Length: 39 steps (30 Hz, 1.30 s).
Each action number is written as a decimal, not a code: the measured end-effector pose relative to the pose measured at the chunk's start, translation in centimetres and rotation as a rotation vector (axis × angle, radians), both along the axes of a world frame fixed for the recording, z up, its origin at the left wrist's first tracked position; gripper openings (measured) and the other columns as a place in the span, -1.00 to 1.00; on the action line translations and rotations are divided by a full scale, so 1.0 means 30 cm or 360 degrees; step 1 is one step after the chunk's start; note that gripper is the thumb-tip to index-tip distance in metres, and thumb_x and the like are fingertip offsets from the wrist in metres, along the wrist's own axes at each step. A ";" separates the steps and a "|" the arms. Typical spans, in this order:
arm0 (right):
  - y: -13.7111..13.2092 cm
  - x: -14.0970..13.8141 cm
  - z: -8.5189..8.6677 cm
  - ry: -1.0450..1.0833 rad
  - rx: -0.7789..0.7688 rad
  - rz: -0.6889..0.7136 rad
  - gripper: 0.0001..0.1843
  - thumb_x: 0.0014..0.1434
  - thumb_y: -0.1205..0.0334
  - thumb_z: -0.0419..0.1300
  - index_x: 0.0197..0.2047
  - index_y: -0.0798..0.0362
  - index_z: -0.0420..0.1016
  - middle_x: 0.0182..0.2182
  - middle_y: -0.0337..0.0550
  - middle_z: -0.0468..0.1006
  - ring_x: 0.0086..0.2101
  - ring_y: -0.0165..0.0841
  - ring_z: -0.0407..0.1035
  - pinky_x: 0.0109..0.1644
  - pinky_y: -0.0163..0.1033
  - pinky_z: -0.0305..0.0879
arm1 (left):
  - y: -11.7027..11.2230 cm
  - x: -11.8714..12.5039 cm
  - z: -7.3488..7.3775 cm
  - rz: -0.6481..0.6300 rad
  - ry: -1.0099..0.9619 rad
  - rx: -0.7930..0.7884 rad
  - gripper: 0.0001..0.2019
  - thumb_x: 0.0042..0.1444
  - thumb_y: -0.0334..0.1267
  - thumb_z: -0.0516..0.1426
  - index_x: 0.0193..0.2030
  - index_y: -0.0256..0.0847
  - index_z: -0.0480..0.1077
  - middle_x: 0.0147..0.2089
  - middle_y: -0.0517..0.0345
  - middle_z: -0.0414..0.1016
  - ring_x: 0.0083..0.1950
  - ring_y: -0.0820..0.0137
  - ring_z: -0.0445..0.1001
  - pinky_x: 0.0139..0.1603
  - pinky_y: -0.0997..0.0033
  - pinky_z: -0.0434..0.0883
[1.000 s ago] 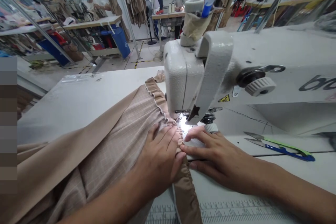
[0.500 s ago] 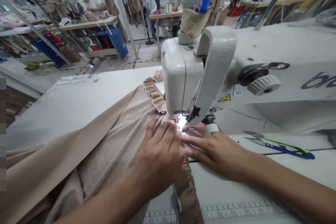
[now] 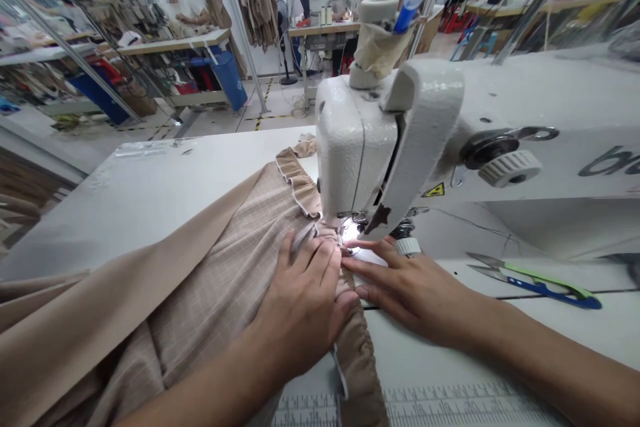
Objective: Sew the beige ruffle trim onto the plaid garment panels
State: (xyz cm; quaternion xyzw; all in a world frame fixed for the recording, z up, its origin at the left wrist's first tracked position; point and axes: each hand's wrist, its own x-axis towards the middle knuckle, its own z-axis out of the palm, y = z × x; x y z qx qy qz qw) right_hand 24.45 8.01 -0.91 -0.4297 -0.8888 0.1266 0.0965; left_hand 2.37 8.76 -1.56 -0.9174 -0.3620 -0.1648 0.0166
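Under the head of a white sewing machine (image 3: pixel 345 147) lies a brown checked fabric (image 3: pixel 235 247) with a gathered ruffle strip (image 3: pixel 357 367) along its edge. My left hand (image 3: pixel 303 300) lies on the fabric, fingers stretched toward the lit needle area, thumb against the ruffle. To the right of the needle, my right hand (image 3: pixel 415 287) reaches in with extended fingers, their tips touching the edge of the cloth. The fingertips of both hands nearly meet just in front of the presser foot, which is partly hidden by the machine head and glare.
Thread snips (image 3: pixel 540 282) with green and blue handles lie right of my right hand. A printed ruler scale (image 3: pixel 450 403) runs along the near table edge. A blue pen (image 3: pixel 410 7) stands on top of the machine. Co-workers sit at tables beyond, near a blue bin (image 3: pixel 229 77).
The view has shifted slightly, so the machine appears a little farther right. My left hand has drawn back slightly from the needle, its fingers flatter. My right hand stays near the same spot.
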 end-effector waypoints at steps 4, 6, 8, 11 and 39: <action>-0.002 0.002 -0.007 0.0020 -0.0005 0.0047 -0.44 0.51 0.09 -0.13 0.42 0.16 0.29 0.01 0.19 0.63 0.05 0.03 0.45 0.23 0.32 0.26 | -0.004 0.003 -0.002 -0.0014 0.0046 0.0076 -0.54 0.45 -0.10 -0.03 0.25 -0.46 0.37 0.29 -0.29 0.47 0.31 -0.07 0.39 0.42 -0.30 0.04; -0.004 0.004 -0.008 0.0044 0.0026 0.0066 -0.46 0.51 0.10 -0.11 0.40 0.16 0.32 0.00 0.18 0.64 0.05 0.02 0.46 0.24 0.30 0.27 | -0.007 0.004 -0.006 -0.0024 0.0046 0.0109 -0.54 0.45 -0.10 -0.03 0.23 -0.46 0.38 0.28 -0.29 0.48 0.32 -0.07 0.39 0.43 -0.29 0.02; -0.007 0.007 -0.006 0.0079 0.0048 0.0084 -0.49 0.50 0.11 -0.09 0.36 0.12 0.38 -0.04 0.15 0.65 0.05 0.01 0.46 0.22 0.26 0.30 | -0.009 0.005 -0.008 -0.0032 0.0049 0.0126 -0.54 0.46 -0.11 -0.03 0.23 -0.46 0.38 0.28 -0.29 0.48 0.33 -0.05 0.38 0.46 -0.27 -0.04; -0.009 0.013 -0.006 0.0103 0.0026 0.0081 -0.51 0.49 0.11 -0.06 0.33 0.07 0.43 -0.10 0.10 0.66 0.04 -0.01 0.47 0.19 0.22 0.34 | -0.010 0.004 -0.010 -0.0076 0.0035 0.0145 -0.58 0.45 -0.15 -0.02 0.21 -0.46 0.39 0.27 -0.26 0.50 0.35 -0.01 0.37 0.52 -0.21 -0.17; 0.009 0.000 -0.024 -0.0104 0.0138 -0.0203 -0.49 0.50 0.04 -0.12 0.38 -0.16 0.37 -0.15 0.07 0.61 -0.01 0.01 0.45 0.20 0.31 0.23 | 0.040 0.009 -0.040 0.0022 -0.0106 -0.0016 -0.54 0.44 -0.07 0.01 0.23 -0.44 0.40 0.30 -0.27 0.48 0.36 -0.02 0.38 0.41 -0.29 0.18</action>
